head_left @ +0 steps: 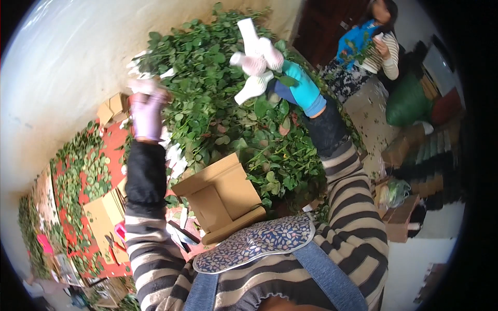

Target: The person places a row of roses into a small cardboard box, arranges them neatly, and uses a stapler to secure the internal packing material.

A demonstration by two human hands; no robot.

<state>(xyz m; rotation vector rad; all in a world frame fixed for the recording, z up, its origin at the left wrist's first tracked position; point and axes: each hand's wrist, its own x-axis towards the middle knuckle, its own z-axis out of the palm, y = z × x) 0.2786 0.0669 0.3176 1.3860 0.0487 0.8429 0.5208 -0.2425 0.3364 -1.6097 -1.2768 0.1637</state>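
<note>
Your right hand [303, 90], in a turquoise and dark blue glove, has its grip closed, as far as it shows, around a small sleeved bunch [254, 54]: pale white and pink netting sleeves, probably over flower heads, fanned out just beyond your fingers and above the far right of the leafy heap [223, 98]. Hold it low, on the stems rather than the netting, and firmly without squeezing, since the heads would likely bruise. Watch the leaf [288, 81] beside your fingers; a snagged leaf could drag on its neighbours, so ease the bunch free of the foliage instead of tugging.

Your left hand [147, 115], in a lilac glove, is at the heap's left side by another pale sleeve [142, 85]; it is too blurred to tell whether its grip is spread or pinching. Slow that hand, and take a stem below its sleeve. Mind the open cardboard box [223, 192] near your chest, and the red-handled cutters [112, 249] lying on the red tabletop [118, 142] by your left forearm, so that your sleeve catches neither
</note>
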